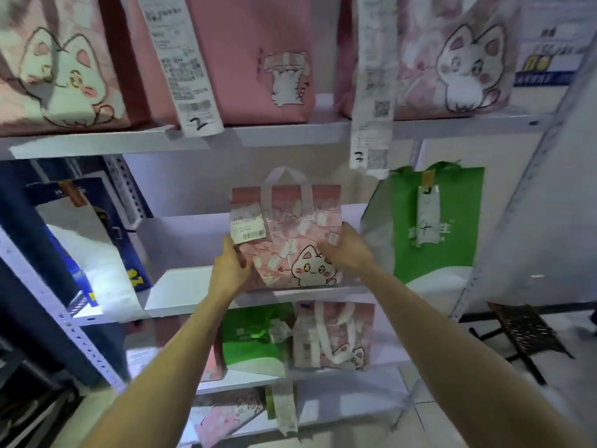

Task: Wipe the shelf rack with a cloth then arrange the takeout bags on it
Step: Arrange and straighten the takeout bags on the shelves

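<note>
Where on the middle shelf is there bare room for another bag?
The widest bare stretch of the middle shelf lies between the blue-and-white bag and the pink cat bag gripped by the left hand and right hand. Only a slim gap separates it from the green bag. The top shelf is crowded.

There is just one camera, worn on the person's head. It looks forward and a little down at the shelf rack [274,134], close enough for the left hand [227,270] and right hand [348,250] to reach it. The floor [429,412] shows low on the right.
</note>
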A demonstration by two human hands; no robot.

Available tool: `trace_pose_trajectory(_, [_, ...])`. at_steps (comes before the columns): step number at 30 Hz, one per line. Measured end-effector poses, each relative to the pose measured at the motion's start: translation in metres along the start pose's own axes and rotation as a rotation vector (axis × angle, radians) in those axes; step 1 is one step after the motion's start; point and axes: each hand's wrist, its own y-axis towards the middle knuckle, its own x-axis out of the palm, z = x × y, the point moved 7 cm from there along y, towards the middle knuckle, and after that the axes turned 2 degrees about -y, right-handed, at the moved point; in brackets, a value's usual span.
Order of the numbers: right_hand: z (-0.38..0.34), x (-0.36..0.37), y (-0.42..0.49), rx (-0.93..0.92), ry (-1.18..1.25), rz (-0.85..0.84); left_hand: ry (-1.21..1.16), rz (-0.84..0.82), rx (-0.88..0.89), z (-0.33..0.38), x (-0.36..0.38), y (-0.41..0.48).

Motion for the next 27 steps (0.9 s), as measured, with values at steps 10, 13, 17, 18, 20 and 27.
trace_pose_trajectory(10, [0.073, -0.149, -0.069, -0.216, 0.082, 0.482, -0.001, 0.634, 0.259, 0.106, 0.022, -0.069])
trace_pose_trajectory(13, [0.117, -0.199, -0.078, -0.08, 0.078, 0.783, -0.049, 0.225, 0.402, 0.171, 0.087, -0.068])
trace_pose_trajectory(17, [0.167, -0.2, -0.059, 0.144, 0.134, 0.589, -0.044, -0.234, 0.228, 0.215, 0.17, -0.075])
trace_pose_trajectory(18, [0.178, -0.192, -0.053, 0.176, 0.192, 0.482, -0.041, -0.289, 0.201, 0.22, 0.183, -0.077])
trace_pose_trajectory(20, [0.19, -0.182, -0.05, 0.163, 0.175, 0.369, 0.008, -0.323, 0.201, 0.227, 0.199, -0.082])
trace_pose_trajectory(27, [0.207, -0.186, -0.1, 0.085, 0.162, 0.487, -0.011, -0.22, 0.251, 0.231, 0.208, -0.101])
